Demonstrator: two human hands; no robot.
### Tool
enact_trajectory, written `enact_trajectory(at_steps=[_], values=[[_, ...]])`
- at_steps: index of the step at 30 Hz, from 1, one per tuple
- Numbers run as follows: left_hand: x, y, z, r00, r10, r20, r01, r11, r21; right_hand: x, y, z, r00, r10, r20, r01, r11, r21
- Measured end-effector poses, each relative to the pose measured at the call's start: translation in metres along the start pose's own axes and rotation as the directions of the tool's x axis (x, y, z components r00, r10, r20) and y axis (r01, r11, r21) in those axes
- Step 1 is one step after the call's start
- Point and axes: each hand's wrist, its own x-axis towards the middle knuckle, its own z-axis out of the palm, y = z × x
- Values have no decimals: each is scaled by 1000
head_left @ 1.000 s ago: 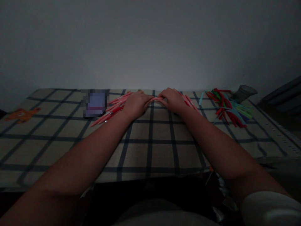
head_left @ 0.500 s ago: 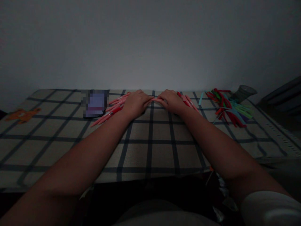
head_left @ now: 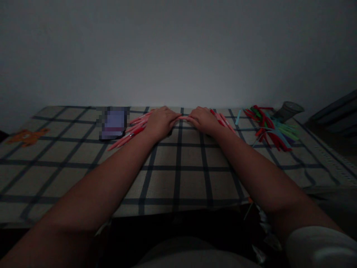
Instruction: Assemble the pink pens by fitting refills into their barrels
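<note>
Grip noted: left hand (head_left: 161,123) and right hand (head_left: 205,120) are both closed on a slim pink rod (head_left: 183,117), which I see bridging them near the far edge of the checked tablecloth (head_left: 164,184). Pink-and-red sticks (head_left: 135,130) fan out leftward from behind the left hand; I judge them to be pens, though the dim feed prevents confirmation. Similar pieces (head_left: 227,123) show beside the right hand, with coloured strips (head_left: 272,130) farther right.
</note>
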Motion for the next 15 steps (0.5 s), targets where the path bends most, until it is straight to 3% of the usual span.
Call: enact_trajectory(at_steps=[7,15], values=[[-1,1,0,1000,-25,1,25,999,36,-3,-1,-4,996,40,-85,-34,997,73],[-1,-1,1,1000,-2,-27,1,1000,-9,0,-1,0,1000,14,-15,-14,999,36]])
